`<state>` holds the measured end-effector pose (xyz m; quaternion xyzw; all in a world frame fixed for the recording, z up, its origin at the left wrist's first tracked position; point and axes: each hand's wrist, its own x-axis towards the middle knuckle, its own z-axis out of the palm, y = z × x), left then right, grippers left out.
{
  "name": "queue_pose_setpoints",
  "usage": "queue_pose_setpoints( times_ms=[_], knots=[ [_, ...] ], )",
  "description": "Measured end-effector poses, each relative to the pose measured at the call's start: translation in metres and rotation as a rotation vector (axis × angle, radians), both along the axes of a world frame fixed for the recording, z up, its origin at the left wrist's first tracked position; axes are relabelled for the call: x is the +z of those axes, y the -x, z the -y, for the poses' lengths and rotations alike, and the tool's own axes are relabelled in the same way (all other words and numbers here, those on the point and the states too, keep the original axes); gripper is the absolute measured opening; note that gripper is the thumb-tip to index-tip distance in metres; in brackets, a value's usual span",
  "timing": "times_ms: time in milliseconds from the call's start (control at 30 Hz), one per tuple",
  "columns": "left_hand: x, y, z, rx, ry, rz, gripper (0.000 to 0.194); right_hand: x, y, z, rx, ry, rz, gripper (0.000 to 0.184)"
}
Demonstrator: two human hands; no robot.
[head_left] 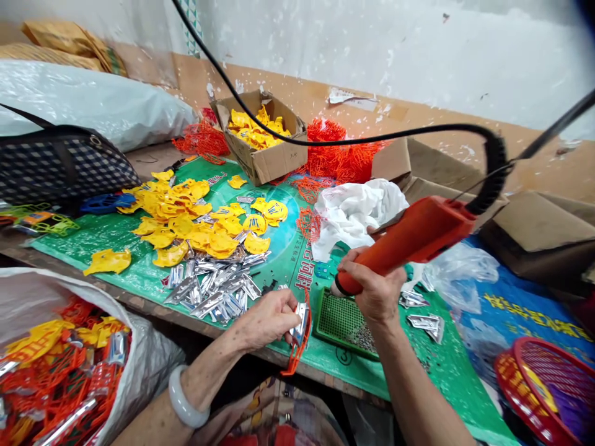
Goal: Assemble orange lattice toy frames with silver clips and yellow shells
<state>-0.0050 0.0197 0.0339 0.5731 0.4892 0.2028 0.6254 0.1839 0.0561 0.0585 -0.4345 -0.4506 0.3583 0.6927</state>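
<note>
Down at lower centre of the frame, the silver piece [302, 319] sits at the left hand [269, 319], the nearer one, its long axis running nearly up and down, below and left of the orange power tool's [411, 238] nose. The left fingers pinch it narrowly, with an orange strip [297, 357] alongside; the right hand's [375, 285] fingers wrap the tool near the green tray [339, 310].

Left of centre, clips [218, 288] lie on the sheet [284, 266], plastic pieces [186, 201] behind them. At upper centre stands a carton [276, 164] of more pieces. At lower centre, a clip [302, 319] is in the left hand [269, 316]; to its right, a tray [331, 317] lies below the tool [409, 235] in the right hand [375, 285]. A sack [153, 347] sits lower left, a basket [515, 387] lower right.
</note>
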Motion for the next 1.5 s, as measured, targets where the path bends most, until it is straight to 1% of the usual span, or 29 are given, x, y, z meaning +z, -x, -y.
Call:
queue_pose_setpoints(
  times_ms=[133,167,267,333,433,567,667,967,1033,1100,1167,1367,1433,1500],
  knots=[
    [0.003,-0.002,0.002,0.008,0.000,0.004,0.007,0.029,0.002,0.016,0.103,-0.053,-0.109,0.013],
    [0.003,-0.002,0.002,0.010,0.003,0.009,0.008,0.035,0.004,0.021,0.140,-0.060,-0.129,0.017],
    [0.002,-0.004,0.002,0.020,0.009,0.030,0.008,0.049,0.011,0.037,0.237,-0.066,-0.162,0.039],
    [0.003,-0.004,0.003,0.025,0.009,0.047,0.008,0.052,0.017,0.046,0.281,-0.055,-0.162,0.051],
    [0.006,-0.004,0.003,0.026,0.015,0.076,0.010,0.049,0.026,0.053,0.326,-0.018,-0.166,0.062],
    [0.009,-0.004,0.004,0.026,0.020,0.106,0.012,0.044,0.033,0.055,0.358,0.014,-0.183,0.067],
    [0.008,-0.004,0.005,0.032,0.021,0.113,0.013,0.042,0.036,0.055,0.358,0.020,-0.178,0.069],
    [0.001,-0.002,0.005,0.037,0.019,0.117,0.016,0.034,0.038,0.054,0.346,0.039,-0.149,0.069],
    [0.000,-0.002,0.005,0.036,0.021,0.132,0.015,0.033,0.038,0.054,0.345,0.036,-0.138,0.059],
    [-0.001,-0.003,0.005,0.043,0.018,0.139,0.015,0.032,0.038,0.054,0.357,0.044,-0.111,0.039],
    [-0.001,-0.004,0.006,0.059,0.013,0.135,0.015,0.032,0.038,0.054,0.363,0.060,-0.079,0.026],
    [-0.001,-0.008,0.007,0.111,-0.013,0.142,0.012,0.030,0.037,0.055,0.388,0.057,0.054,0.014],
    [0.001,-0.009,0.009,0.121,-0.013,0.150,0.012,0.030,0.037,0.056,0.394,0.046,0.103,0.015],
    [0.002,-0.010,0.010,0.135,-0.007,0.157,0.012,0.031,0.038,0.057,0.402,0.040,0.135,0.020]
  ],
)
